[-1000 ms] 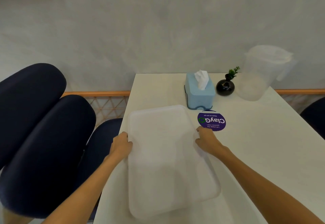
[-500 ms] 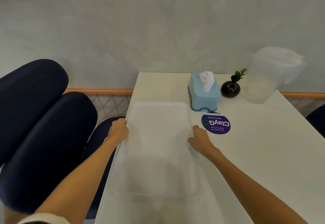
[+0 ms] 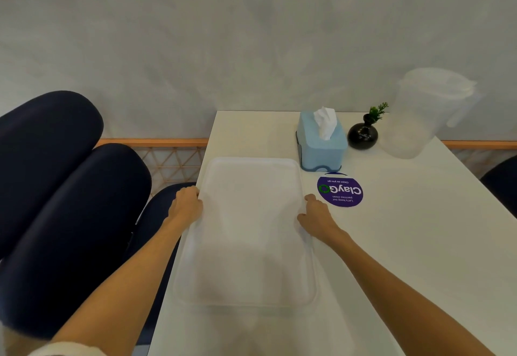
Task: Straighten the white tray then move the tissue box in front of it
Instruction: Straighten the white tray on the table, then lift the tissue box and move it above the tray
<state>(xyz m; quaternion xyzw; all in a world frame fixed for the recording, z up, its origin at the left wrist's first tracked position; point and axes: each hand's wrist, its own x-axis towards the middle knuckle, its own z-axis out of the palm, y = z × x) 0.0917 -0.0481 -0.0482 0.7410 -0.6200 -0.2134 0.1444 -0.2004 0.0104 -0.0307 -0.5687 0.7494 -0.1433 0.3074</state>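
Note:
The white tray (image 3: 249, 232) lies lengthwise on the left part of the white table (image 3: 405, 243), its long sides roughly parallel to the table's left edge. My left hand (image 3: 186, 206) grips the tray's left rim. My right hand (image 3: 314, 213) grips its right rim. A light blue tissue box (image 3: 321, 143) with a white tissue sticking out stands upright just beyond the tray's far right corner, apart from both hands.
A round purple sticker (image 3: 340, 190) is on the table right of the tray. A black vase (image 3: 362, 133) with a green sprig and a clear plastic pitcher (image 3: 419, 115) stand at the back right. Dark blue chairs (image 3: 64, 201) sit left of the table.
The tray has turned from a slant to lie straight along the table's left edge, with both hands holding its rims throughout. It has barely moved in the last half second.

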